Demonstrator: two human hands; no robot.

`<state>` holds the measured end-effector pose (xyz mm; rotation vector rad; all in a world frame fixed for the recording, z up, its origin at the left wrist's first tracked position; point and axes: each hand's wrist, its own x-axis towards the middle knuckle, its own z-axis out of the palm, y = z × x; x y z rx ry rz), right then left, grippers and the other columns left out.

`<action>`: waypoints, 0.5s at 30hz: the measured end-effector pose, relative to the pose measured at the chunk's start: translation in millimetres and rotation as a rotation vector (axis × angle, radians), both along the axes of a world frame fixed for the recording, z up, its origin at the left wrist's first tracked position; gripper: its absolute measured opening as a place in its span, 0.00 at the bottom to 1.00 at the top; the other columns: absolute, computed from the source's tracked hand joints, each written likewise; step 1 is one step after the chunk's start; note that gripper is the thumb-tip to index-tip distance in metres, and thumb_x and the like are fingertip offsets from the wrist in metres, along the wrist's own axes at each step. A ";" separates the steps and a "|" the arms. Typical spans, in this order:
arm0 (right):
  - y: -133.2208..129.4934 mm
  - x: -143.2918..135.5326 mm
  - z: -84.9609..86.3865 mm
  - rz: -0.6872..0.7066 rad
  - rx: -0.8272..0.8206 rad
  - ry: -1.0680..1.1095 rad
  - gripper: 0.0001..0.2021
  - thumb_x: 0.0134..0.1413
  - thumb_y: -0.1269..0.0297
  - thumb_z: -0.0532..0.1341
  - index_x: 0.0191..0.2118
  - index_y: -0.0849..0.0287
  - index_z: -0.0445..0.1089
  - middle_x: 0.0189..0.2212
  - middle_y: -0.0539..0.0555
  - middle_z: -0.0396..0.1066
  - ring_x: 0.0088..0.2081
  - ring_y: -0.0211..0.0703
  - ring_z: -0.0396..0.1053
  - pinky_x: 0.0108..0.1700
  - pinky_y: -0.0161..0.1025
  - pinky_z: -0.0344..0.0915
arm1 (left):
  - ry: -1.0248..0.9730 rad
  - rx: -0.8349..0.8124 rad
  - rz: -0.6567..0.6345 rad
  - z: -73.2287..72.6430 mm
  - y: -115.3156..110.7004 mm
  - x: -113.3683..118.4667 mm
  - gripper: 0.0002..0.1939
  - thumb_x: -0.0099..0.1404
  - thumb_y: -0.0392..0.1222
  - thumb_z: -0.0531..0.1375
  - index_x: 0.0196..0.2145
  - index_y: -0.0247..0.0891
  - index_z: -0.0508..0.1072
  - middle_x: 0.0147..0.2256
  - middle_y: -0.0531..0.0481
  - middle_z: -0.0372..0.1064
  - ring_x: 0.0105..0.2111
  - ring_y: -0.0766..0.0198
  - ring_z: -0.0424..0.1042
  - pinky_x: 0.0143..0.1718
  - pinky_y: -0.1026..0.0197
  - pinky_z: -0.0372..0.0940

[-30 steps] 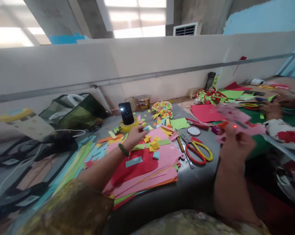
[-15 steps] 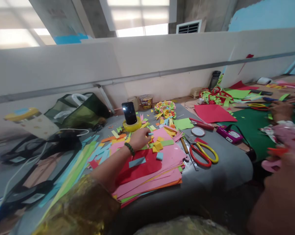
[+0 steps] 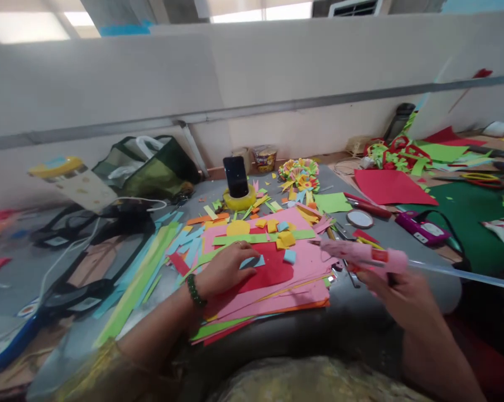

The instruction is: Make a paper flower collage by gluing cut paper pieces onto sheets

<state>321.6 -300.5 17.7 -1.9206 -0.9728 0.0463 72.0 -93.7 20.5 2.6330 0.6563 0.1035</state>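
Observation:
My left hand (image 3: 224,269) lies over the paper stack, palm down, thumb and fingers apart around a small blue paper strip (image 3: 255,261). The strip rests on a red sheet (image 3: 272,273) above pink sheets (image 3: 306,290). My right hand (image 3: 406,296) grips a pink hot glue gun (image 3: 360,252), its nozzle pointing left over the stack's right side. A long clear glue stick (image 3: 461,273) sticks out of its back. Close to the left fingers are a green strip (image 3: 264,238), folded yellow pieces (image 3: 285,240) and a folded blue piece (image 3: 289,256).
Behind the stack, a phone (image 3: 236,176) leans in a yellow tape roll (image 3: 239,199) beside paper flowers (image 3: 298,174). Long paper strips (image 3: 138,285) lie left. A red-handled tool (image 3: 369,207), white round disc (image 3: 359,218) and purple device (image 3: 423,228) lie right. Another person's hand shows at the right edge.
My left hand has come back toward me from the small pieces, its fingers spreading. My right hand has brought the glue gun in from the right edge to the stack. The view has shifted.

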 end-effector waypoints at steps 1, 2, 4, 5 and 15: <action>5.7 -5.9 0.7 0.107 -0.060 -0.010 0.20 0.41 0.41 0.62 0.17 0.53 0.71 0.11 0.51 0.66 0.15 0.43 0.60 0.15 0.37 0.57 | -0.025 -0.014 -0.007 -5.1 -1.1 -1.7 0.11 0.65 0.41 0.60 0.43 0.40 0.79 0.45 0.44 0.75 0.45 0.56 0.73 0.50 0.56 0.67; 11.7 -12.2 1.9 0.220 -0.119 -0.004 0.21 0.44 0.41 0.60 0.18 0.53 0.71 0.12 0.51 0.67 0.16 0.43 0.62 0.16 0.37 0.58 | -0.051 -0.031 -0.015 -9.5 -1.3 -2.8 0.11 0.66 0.40 0.59 0.43 0.40 0.79 0.45 0.43 0.75 0.45 0.57 0.73 0.51 0.56 0.67; 23.6 -25.2 4.1 0.380 -0.216 -0.012 0.23 0.50 0.41 0.57 0.18 0.55 0.69 0.15 0.52 0.68 0.19 0.42 0.64 0.20 0.36 0.60 | -0.088 -0.062 -0.035 -16.2 0.3 -4.4 0.10 0.67 0.38 0.58 0.41 0.40 0.80 0.44 0.43 0.75 0.45 0.58 0.73 0.51 0.56 0.67; 29.0 -31.3 4.9 0.416 -0.253 -0.039 0.25 0.52 0.41 0.56 0.17 0.55 0.66 0.14 0.52 0.67 0.19 0.41 0.63 0.20 0.36 0.59 | -0.100 -0.074 -0.046 -18.6 1.7 -5.3 0.10 0.67 0.37 0.57 0.40 0.39 0.80 0.44 0.43 0.76 0.44 0.58 0.73 0.50 0.57 0.67; 70.8 -63.9 9.5 0.565 -0.498 -0.454 0.16 0.62 0.57 0.54 0.26 0.56 0.72 0.22 0.56 0.74 0.24 0.45 0.70 0.27 0.37 0.58 | -0.105 0.068 -0.109 -24.3 3.2 -10.4 0.11 0.69 0.37 0.58 0.37 0.40 0.82 0.37 0.44 0.77 0.39 0.56 0.71 0.44 0.54 0.63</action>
